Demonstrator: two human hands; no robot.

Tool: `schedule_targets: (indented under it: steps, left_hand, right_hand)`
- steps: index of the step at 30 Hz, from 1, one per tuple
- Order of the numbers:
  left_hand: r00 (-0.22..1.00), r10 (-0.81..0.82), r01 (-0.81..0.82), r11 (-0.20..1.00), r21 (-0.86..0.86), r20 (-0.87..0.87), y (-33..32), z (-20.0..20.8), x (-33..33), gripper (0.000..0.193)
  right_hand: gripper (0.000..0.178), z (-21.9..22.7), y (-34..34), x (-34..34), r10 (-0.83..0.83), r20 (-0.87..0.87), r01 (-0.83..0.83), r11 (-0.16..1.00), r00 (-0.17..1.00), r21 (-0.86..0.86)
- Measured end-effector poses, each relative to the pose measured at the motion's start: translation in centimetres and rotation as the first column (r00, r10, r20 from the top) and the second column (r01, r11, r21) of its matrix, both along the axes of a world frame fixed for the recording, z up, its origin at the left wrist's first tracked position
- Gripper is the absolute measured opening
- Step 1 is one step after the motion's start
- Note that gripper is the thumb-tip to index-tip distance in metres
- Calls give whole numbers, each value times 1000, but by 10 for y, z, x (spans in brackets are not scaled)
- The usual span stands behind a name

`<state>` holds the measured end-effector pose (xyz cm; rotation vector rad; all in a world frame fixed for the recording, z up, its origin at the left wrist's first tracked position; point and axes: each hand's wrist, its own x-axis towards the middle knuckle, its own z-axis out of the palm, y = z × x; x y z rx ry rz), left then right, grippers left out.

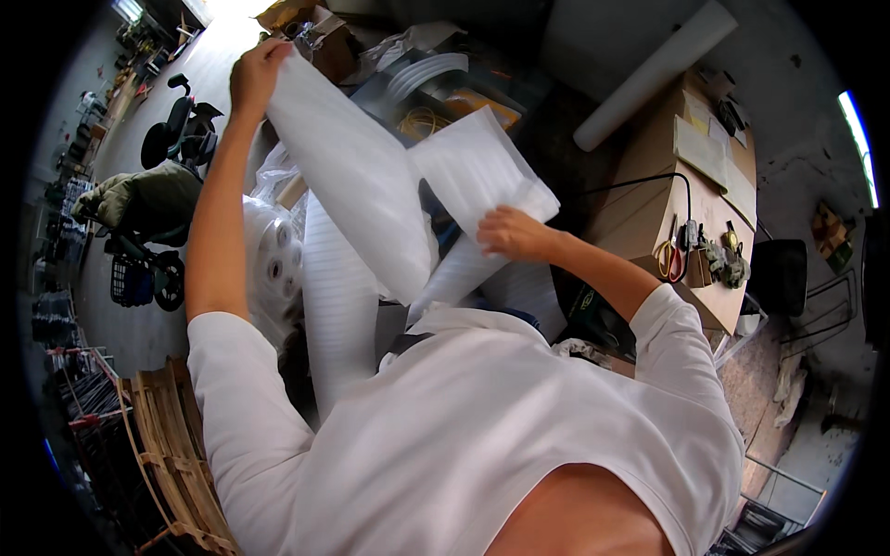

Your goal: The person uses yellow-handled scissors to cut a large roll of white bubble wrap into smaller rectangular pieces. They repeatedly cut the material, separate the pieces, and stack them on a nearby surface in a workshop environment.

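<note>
My left hand (258, 79), arm stretched up and to the left, pinches the top corner of a white foam sheet (348, 167) that slopes down toward my chest. On the right, the fingers of my right hand (521, 233) curl around the lower edge of a second stretch of white foam (477, 171). Whether both stretches belong to one folded sheet, I cannot tell. Below, a long ribbed strip of white foam (336, 296) hangs down by my body. Beside it lies a clear plastic bag of round white pieces (276, 259).
Scissors (667, 258) and other small tools lie on a cardboard-topped table (640, 204) at my right. A long white foam roll (654, 74) leans behind it. Left are an electric scooter (148, 222) and a wooden pallet (176, 445). Beyond my hands sits a dark crate (445, 79).
</note>
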<state>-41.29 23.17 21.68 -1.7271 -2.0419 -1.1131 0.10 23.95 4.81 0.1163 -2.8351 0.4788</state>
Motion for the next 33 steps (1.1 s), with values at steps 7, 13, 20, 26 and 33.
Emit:
schedule_targets:
  steps: [7,13,20,26,33]
  left_hand:
    - [982,139,-144,989,-35,-125,-36,34,-52,25]
    - [942,-300,291,953,-80,-149,6,-6,105,18]
    - [691,-521,660,738,-143,500,8,13,159,19]
    - [817,-430,561,747,-357,384,-9,-16,107,12]
    - [850,-478,527,782,-333,222,-8,-3,147,12]
  right_hand:
    - [23,-116,27,151,-342,554,448,892,759,-63]
    - [24,84,62,-12,-292,47,276,826,955,-492]
    - [33,132,74,-52,-554,-29,377,602,832,-704]
    - [19,144,87,-37,-513,-320,487,858,796,-165]
    - [10,209,46,-60,-273,-287,378,821,918,427]
